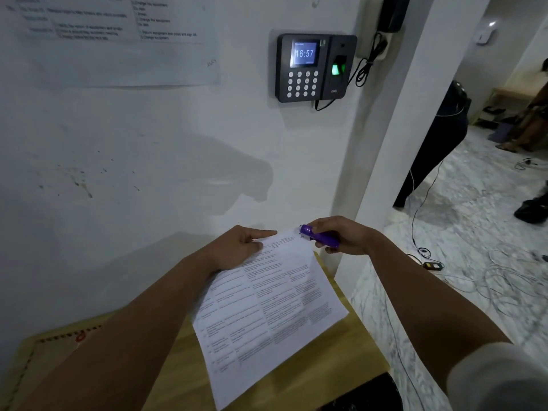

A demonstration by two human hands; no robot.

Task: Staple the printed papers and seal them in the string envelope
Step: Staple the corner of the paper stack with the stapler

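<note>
Right hand (341,235) clenched round the purple stapler (318,235), its mouth on the top right corner of the papers (267,307); left hand (240,247) pinches the top edge of the papers, index finger stretched along it; papers sit centre frame, tilted, lower part lying over a wooden table (184,366) against the wall.

Handling, my read: sheets are light and floppy, slide over each other easily; they need to stay pinched near the stapled corner so edges stay aligned; grabbing further down would let the corner fan out. Stapler is small, rigid, one-hand squeeze should do.

Envelope (44,360) looks like the brown sheet with a red button, lower left of frame, partly under the left forearm; can't confirm the string; thin card, stiffer than the papers; take it by the flap edge.

Around: keypad clock (314,68) on the wall upper centre; printed notice (112,40) upper left; cables (504,277) on the floor at right; nothing blocks the corner; the forearm covers the envelope.
</note>
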